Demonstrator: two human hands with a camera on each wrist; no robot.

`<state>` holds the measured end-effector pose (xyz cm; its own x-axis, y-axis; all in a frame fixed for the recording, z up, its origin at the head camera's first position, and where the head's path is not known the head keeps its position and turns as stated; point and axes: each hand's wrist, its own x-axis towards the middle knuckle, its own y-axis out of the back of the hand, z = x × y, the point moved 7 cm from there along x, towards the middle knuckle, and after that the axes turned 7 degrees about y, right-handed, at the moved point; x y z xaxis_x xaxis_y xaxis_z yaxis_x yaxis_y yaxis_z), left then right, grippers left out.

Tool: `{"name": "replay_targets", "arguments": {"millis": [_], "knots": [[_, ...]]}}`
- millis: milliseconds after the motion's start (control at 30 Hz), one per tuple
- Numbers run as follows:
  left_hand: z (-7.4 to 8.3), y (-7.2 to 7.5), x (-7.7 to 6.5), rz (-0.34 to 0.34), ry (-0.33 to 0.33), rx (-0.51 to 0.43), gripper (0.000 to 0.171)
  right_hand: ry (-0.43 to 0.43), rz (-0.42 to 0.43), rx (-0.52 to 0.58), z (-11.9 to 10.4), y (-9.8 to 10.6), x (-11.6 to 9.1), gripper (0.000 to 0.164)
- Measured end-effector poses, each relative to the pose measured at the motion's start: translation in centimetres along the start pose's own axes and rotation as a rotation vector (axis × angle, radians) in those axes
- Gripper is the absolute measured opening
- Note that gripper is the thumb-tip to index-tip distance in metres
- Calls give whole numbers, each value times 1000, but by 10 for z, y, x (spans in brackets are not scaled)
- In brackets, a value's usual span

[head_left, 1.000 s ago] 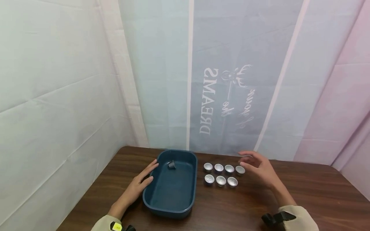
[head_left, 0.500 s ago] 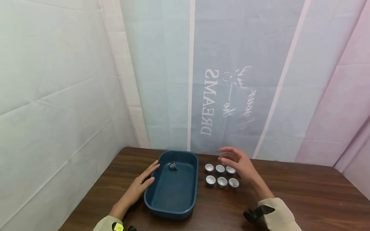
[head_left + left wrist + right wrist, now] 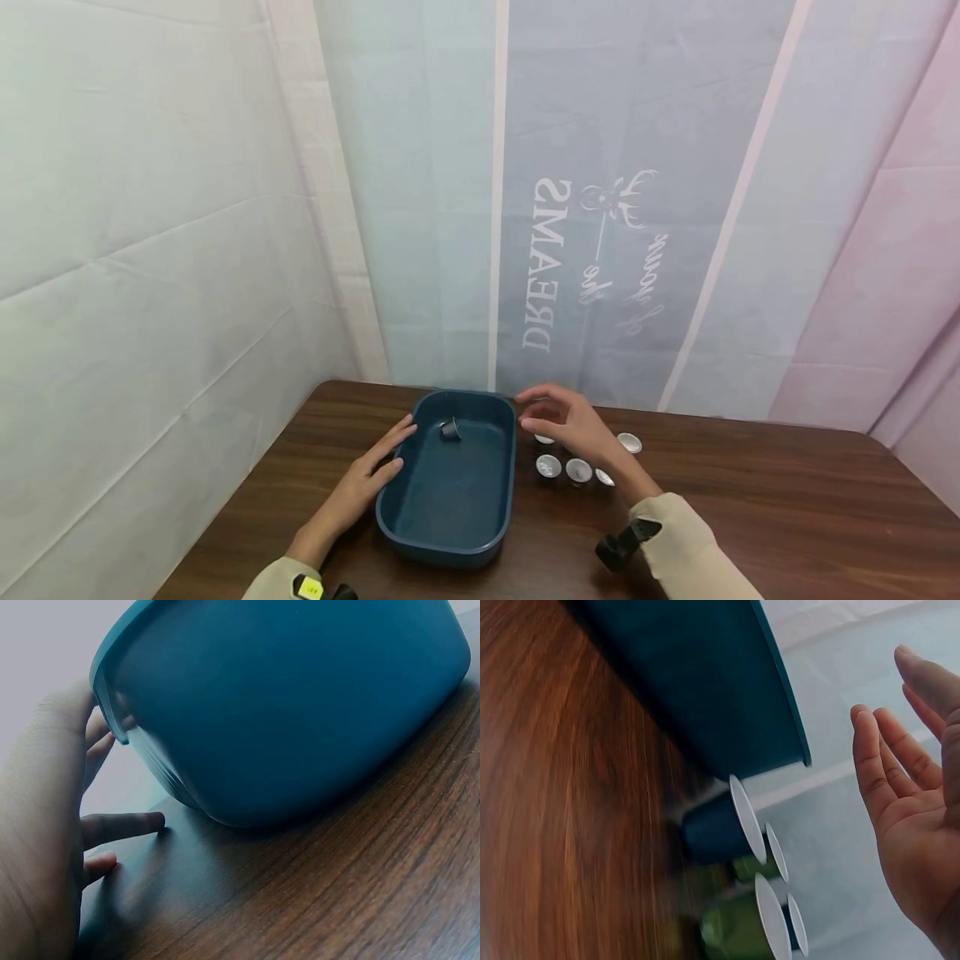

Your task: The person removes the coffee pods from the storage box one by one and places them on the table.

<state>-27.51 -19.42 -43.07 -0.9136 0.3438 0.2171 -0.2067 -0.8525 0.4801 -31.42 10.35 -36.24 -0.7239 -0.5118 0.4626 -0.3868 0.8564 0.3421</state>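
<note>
My left hand [image 3: 358, 485] rests at the left rim of a dark blue plastic tub [image 3: 447, 504], fingers straight. In the left wrist view some fingertips pass behind the tub's rim, while others reach down to the table. One dark coffee capsule [image 3: 450, 429] lies on its side inside the tub. My right hand [image 3: 570, 423] is held over the far row of foil-topped coffee capsules, beside the tub's right rim. Its fingers are relaxed, with nothing between them in the right wrist view. Below it stand a blue capsule [image 3: 718, 832] and a green capsule [image 3: 742, 926], lids up.
The near row of capsules [image 3: 548, 466] stands right of the tub, partly covered by my right forearm. Another capsule [image 3: 629, 442] shows beyond that arm. Behind the brown wooden table [image 3: 787, 500] hangs a pale printed cloth [image 3: 420, 208].
My right hand has swept left over the capsules, from the far row's right end to beside the tub. The far-right capsule, covered half a second ago, shows again. The left hand stays put.
</note>
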Motion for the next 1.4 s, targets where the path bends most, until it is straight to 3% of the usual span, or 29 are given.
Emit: {"name": "replay_targets", "arguments": {"millis": [200, 367, 567, 733, 967, 1400], "knots": [[0, 0, 0, -2, -22, -3, 48, 26, -28, 27, -10, -18, 13, 34], [2, -1, 0, -16, -26, -5, 48, -11, -52, 30, -31, -33, 21, 35], [3, 1, 0, -7, -50, 7, 47, -23, -97, 9, -38, -49, 34, 36], [3, 0, -1, -5, -53, 5, 47, -43, -111, 13, -31, -58, 40, 38], [1, 0, 0, -7, -4, -19, 48, -77, -117, 18, 4, -66, 46, 41], [0, 0, 0, -10, -12, -10, 48, -76, -153, -68, 13, -73, 66, 45]]}}
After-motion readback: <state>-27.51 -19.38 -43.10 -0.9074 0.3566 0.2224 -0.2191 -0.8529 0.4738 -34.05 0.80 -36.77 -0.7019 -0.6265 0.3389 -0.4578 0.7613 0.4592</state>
